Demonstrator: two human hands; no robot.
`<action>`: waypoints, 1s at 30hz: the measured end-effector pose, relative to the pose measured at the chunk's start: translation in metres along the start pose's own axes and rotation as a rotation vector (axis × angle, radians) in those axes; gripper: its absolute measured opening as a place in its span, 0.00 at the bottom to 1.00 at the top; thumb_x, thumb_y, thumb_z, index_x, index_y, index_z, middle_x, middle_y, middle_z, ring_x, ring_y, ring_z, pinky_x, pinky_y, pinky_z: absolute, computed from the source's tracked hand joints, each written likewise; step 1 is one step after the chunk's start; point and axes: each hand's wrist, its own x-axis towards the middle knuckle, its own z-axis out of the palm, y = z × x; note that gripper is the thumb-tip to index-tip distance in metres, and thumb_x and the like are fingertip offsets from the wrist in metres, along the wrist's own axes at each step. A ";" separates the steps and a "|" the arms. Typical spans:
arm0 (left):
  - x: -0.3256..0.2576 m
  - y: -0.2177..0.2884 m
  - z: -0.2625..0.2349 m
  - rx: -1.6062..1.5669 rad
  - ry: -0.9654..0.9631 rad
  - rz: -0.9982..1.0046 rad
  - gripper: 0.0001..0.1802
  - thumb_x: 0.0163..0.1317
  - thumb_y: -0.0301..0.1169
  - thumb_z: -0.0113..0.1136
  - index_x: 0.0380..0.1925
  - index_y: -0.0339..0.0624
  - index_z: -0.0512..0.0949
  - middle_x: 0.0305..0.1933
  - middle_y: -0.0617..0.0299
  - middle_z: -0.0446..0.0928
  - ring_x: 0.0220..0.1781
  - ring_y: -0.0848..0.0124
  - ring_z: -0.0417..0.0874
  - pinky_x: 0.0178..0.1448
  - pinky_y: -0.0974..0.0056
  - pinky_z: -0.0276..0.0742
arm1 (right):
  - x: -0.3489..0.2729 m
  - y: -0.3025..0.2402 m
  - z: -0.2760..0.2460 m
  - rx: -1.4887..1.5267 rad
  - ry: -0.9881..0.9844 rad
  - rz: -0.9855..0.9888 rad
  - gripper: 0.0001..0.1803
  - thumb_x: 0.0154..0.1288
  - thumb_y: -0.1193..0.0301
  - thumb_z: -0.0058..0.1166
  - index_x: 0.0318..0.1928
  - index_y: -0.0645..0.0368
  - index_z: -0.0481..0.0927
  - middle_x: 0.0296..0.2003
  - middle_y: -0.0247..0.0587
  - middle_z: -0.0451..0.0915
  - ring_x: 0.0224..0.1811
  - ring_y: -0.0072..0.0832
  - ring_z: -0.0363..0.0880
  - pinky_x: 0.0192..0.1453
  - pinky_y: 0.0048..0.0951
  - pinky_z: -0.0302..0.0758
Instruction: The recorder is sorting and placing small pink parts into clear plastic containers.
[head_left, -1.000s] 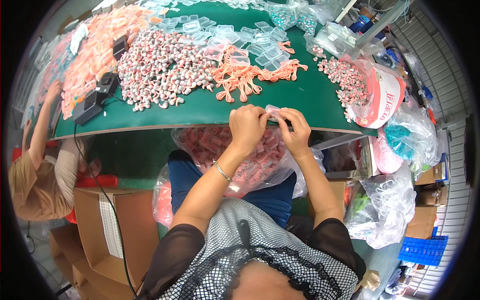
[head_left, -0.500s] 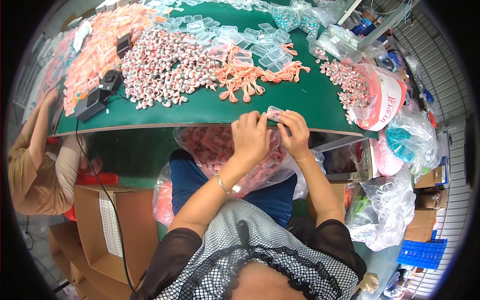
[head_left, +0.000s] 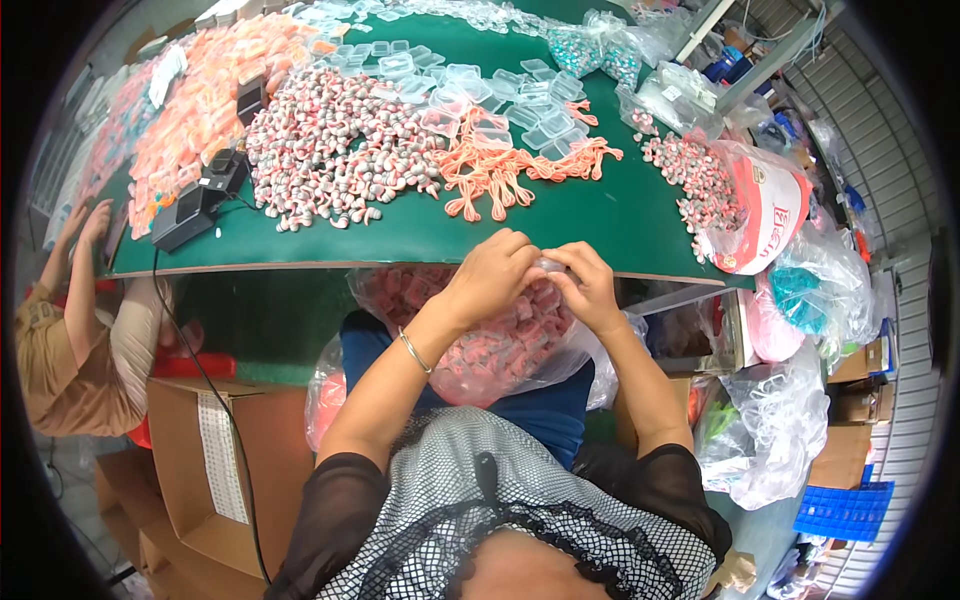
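- Plastic, see-through and small, the case (head_left: 549,264) sits between both hands at the near edge of the worktop (head_left: 420,235); fingers cover much of it, so I cannot tell how its lid sits.
- Left hand (head_left: 497,272): fingers curled in narrow, pinching the case from its side.
- Right hand (head_left: 590,283): thumb and fingers closed on the other end.
- Handling it well, I judge, calls for level support from both sides, even fingertip pressure, and fingertips clear of any seam; a hard squeeze could bow thin walls.
- Below, a clear bag (head_left: 575,345) bulges with pink packed cases (head_left: 490,355).
- Beyond lie orange cords (head_left: 480,180), loose clear cases (head_left: 545,105) and a heap of grey-and-pink curled pieces (head_left: 340,150).
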 end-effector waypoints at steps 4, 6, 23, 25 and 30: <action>-0.004 -0.005 -0.015 -0.093 0.108 -0.093 0.10 0.60 0.34 0.64 0.35 0.38 0.79 0.33 0.53 0.75 0.35 0.53 0.77 0.39 0.53 0.75 | 0.022 -0.005 0.008 0.194 -0.122 0.129 0.13 0.60 0.77 0.62 0.46 0.64 0.83 0.40 0.42 0.82 0.39 0.31 0.81 0.43 0.28 0.77; -0.013 -0.002 -0.018 -0.138 0.136 -0.188 0.10 0.61 0.34 0.64 0.35 0.38 0.79 0.33 0.53 0.76 0.35 0.53 0.79 0.38 0.53 0.76 | 0.053 0.005 0.001 0.284 -0.339 0.157 0.12 0.60 0.76 0.61 0.45 0.63 0.84 0.39 0.40 0.82 0.40 0.29 0.81 0.45 0.27 0.77; -0.118 -0.042 0.132 0.079 -0.638 -0.555 0.11 0.59 0.32 0.59 0.41 0.45 0.82 0.37 0.49 0.83 0.41 0.49 0.85 0.45 0.48 0.81 | 0.121 0.106 -0.012 -0.112 0.307 0.271 0.17 0.62 0.78 0.57 0.51 0.52 0.81 0.37 0.36 0.82 0.37 0.25 0.80 0.42 0.31 0.73; -0.108 -0.032 0.120 0.034 -0.554 -0.471 0.11 0.58 0.31 0.59 0.41 0.45 0.82 0.38 0.49 0.83 0.43 0.49 0.85 0.46 0.48 0.80 | 0.098 0.102 -0.019 0.212 0.333 0.268 0.16 0.66 0.81 0.54 0.54 0.59 0.79 0.34 0.32 0.78 0.30 0.12 0.75 0.33 0.18 0.73; -0.060 -0.003 0.034 -0.146 -0.340 -0.239 0.13 0.57 0.33 0.63 0.42 0.42 0.81 0.40 0.52 0.81 0.44 0.52 0.82 0.47 0.52 0.80 | 0.050 0.064 -0.018 0.145 0.188 0.371 0.13 0.64 0.81 0.55 0.48 0.60 0.82 0.32 0.35 0.79 0.26 0.16 0.76 0.30 0.20 0.73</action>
